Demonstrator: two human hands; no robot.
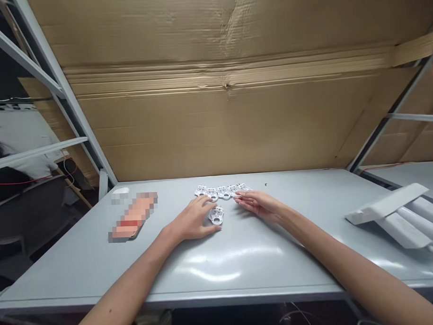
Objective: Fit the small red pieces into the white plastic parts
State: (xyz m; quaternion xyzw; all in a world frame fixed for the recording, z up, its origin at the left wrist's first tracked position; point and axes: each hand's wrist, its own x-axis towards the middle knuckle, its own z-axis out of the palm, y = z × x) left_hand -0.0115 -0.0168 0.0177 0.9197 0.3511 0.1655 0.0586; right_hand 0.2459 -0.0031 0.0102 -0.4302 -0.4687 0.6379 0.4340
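Observation:
Several small white plastic parts, each with a round hole, lie in an uneven row at the middle of the table; one of them is this white part (223,193). Closer to me sits a single white part (216,215), between the thumb and fingers of my left hand (194,220). That hand is open with its fingers spread, its fingertips near the row's left end. My right hand (258,204) lies at the row's right end, fingers stretched out toward the parts and partly covering them. Whether its fingertips touch a part is hard to see.
A phone-shaped object (135,217), blurred out, lies at the left beside a small white object (122,191). White angular pieces (399,213) rest on the right. A tiny dark bit (265,184) lies near the back. Cardboard (222,134) and metal posts (63,87) enclose the table (273,269).

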